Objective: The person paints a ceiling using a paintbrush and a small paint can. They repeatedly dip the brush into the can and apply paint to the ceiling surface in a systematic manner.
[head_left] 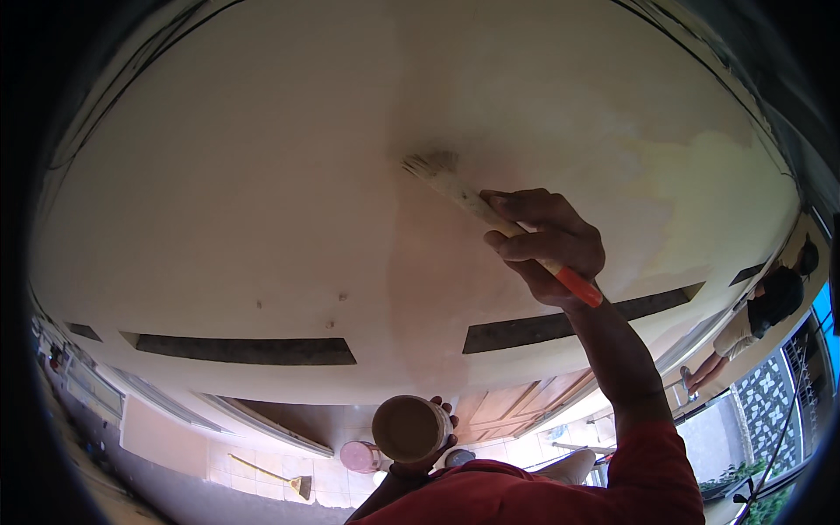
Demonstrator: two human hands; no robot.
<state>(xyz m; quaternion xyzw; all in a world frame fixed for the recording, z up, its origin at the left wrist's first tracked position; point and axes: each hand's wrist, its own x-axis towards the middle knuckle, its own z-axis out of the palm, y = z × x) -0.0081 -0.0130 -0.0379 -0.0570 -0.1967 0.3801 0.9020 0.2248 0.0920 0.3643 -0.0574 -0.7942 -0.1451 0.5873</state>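
Note:
In my right hand is a paintbrush with an orange-red handle end. My fingers and thumb close round the handle. Its bristles meet the pale wall, on a pinkish-brown vertical band that looks darker than the paint beside it. Lower down, close to my body, my left hand grips a round tub from the side and below. Brownish paint shows inside it. Most of the left palm is hidden by the tub.
Two dark slots cut across the wall's lower part. Far below, a broom and a pink bucket rest on the tiled floor. Another person is at the far right. Black cables run along the upper edges.

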